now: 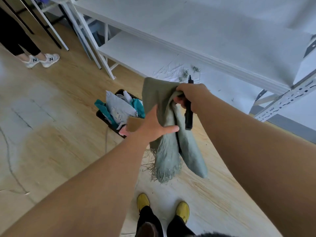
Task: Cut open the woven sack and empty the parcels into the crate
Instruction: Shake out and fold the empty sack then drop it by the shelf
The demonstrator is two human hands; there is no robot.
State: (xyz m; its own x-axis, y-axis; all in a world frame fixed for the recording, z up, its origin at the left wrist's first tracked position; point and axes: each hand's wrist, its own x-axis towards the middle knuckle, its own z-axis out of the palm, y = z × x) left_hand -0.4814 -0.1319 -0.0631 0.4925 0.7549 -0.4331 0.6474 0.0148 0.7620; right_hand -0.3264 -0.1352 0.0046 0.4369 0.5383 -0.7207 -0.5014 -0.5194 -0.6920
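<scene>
Parcels (118, 108) heaped in crate (102, 117) on floor (51, 142), left of hanging sack (171, 151); shelving (171, 53) behind; cutter (189, 117) right of sack; bystander's shoes (42, 60) far left; wearer's shoes (183, 211) nearest.

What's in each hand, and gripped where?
Right hand clamps the woven sack by its bunched upper edge, plus a black cutter at its handle. Left hand presses open against the sack's middle.

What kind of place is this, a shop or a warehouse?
Probably a parcel sorting or storage room. White metal shelving lines the wall, a dark crate on the wooden floor is heaped with mailer parcels, and the person holds an emptied woven sack and a black cutter.
</scene>
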